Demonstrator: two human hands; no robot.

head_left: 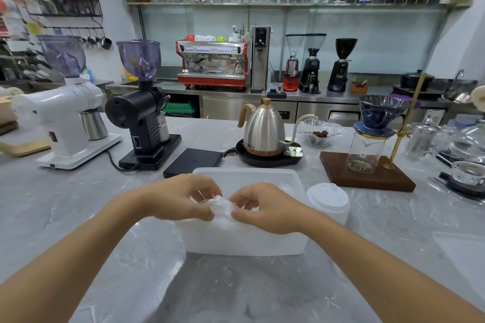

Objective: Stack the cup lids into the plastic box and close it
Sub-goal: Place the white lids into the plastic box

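A white translucent plastic box (245, 240) sits on the grey counter in front of me. Both hands hover over its near part. My left hand (181, 200) and my right hand (265, 208) pinch a crinkled clear plastic wrap (223, 207) between them, and it seems to hold white cup lids. A stack of white cup lids (329, 200) stands on the counter just right of the box. The box's inside is mostly hidden by my hands.
Behind the box lie a black scale (194, 161) and a steel gooseneck kettle (263, 132) on its base. A black grinder (143, 113) and white grinder (61, 115) stand left. A dripper stand on a wooden board (367, 173) is at right.
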